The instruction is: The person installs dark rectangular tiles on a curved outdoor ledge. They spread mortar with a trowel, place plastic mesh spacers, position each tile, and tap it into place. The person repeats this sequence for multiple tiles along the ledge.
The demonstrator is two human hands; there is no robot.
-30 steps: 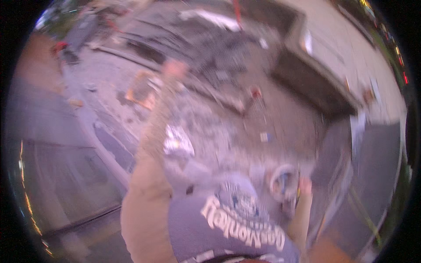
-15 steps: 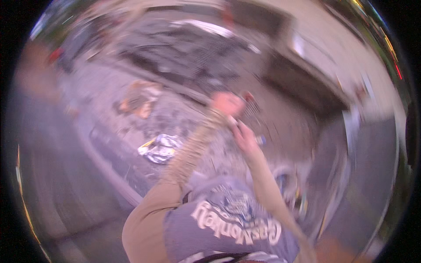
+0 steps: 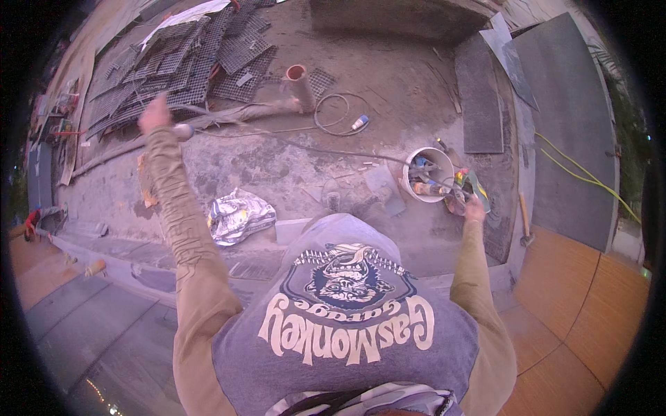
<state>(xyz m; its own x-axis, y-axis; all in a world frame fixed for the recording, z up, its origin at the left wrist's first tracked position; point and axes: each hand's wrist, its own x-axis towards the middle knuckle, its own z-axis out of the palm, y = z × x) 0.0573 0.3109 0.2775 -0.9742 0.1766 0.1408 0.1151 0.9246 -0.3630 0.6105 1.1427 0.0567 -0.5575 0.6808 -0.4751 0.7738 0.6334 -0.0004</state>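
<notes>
My left hand [image 3: 154, 115] reaches far out to the left and is closed round a dark cable [image 3: 277, 140]. A pale connector with a blue part [image 3: 183, 132] hangs beside that wrist. The cable runs right to a white bucket [image 3: 409, 182] filled with several tools, whose kinds are hard to make out. My right hand [image 3: 474, 209] is low at the right of the bucket, its fingers closed on something I cannot make out. A green and yellow packet [image 3: 474, 186] lies against it. On the ground between my arms sits a crumpled silver bag [image 3: 239, 215].
Black plastic grid panels [image 3: 173, 76] are piled at the far left. An upright pipe with a reddish mouth [image 3: 301, 87] stands near a coiled cable with a blue plug [image 3: 360, 123]. A hammer [image 3: 526, 220] leans at the right edge. Another person [image 3: 43, 218] is bent down far left.
My hands were together in front of me; now they are wide apart, left hand far left, right hand by the bucket. The view has swung round and is sharper.
</notes>
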